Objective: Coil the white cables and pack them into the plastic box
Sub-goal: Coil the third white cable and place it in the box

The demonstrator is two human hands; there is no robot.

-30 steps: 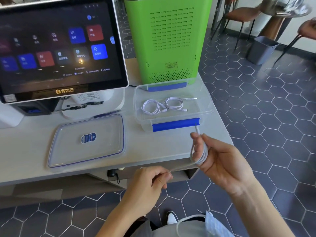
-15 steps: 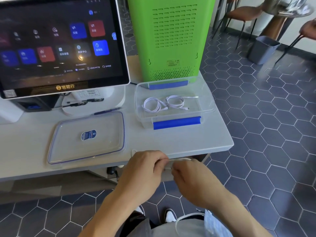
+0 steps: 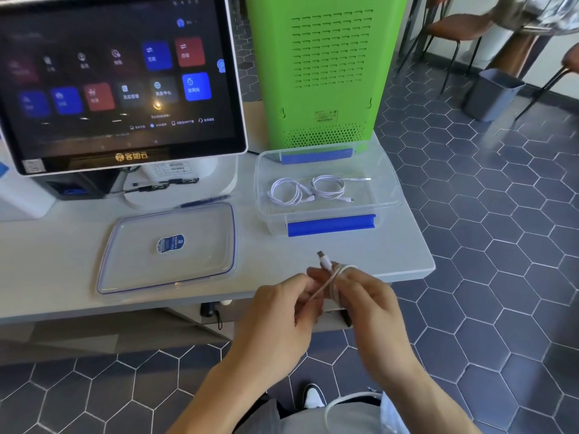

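The coil looked the likeliest thing to fail: the white cable [image 3: 332, 278] was wound in loops around the fingers of the right hand [image 3: 369, 305], and if those fingers slackened or slid out carelessly the loops would probably spring apart before reaching the plastic box [image 3: 388, 200]. The plug end stood up free above the fingers and could snag the box rim on the way in.

The right hand was held just over the near edge of the desk [image 3: 404, 261], fingers curled, its grip clamped on the wound loops. The left hand [image 3: 282, 314] sat close beside it, touching fingertip to fingertip, pinching the loose strand that ran down from the coil.

Two coiled cables [image 3: 308, 189] lay inside the open box, whose lid [image 3: 141, 264] rested flat on the desk to its left.
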